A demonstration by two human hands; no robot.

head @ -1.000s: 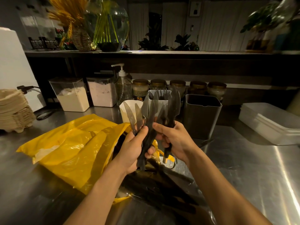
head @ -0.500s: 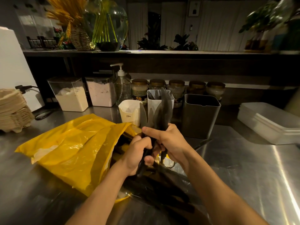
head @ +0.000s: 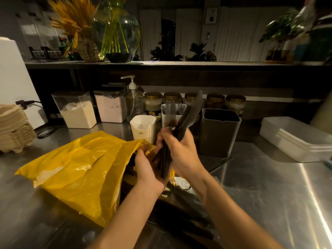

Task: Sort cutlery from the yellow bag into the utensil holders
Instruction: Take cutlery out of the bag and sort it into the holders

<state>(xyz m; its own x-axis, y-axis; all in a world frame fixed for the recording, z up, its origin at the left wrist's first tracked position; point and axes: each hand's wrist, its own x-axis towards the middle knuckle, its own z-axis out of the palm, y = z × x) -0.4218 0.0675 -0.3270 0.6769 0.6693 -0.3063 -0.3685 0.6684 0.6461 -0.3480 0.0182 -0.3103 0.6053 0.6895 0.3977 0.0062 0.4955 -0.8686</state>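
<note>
My right hand (head: 181, 151) grips a bundle of dark plastic cutlery (head: 186, 121) by the handles, its blades tilted up and to the right in front of the holders. My left hand (head: 149, 169) cups the lower ends of the handles just beside the mouth of the yellow bag (head: 80, 168), which lies crumpled on the steel counter. Behind my hands stand a cream holder (head: 142, 129), a white holder (head: 170, 114) with several utensils in it, and a dark grey holder (head: 220, 132). More dark cutlery lies under my wrists.
Two clear tubs of powder (head: 77, 110), a pump bottle (head: 133, 99) and a row of jars (head: 215, 101) line the back. White lidded trays (head: 296, 139) sit at the right, a stack of paper pulp trays (head: 12, 128) at the left.
The fanned-out cutlery has been gathered into one tight bundle. My hands have dropped lower and the bundle now tilts to the right; the left hand has slid down to the handle ends.
</note>
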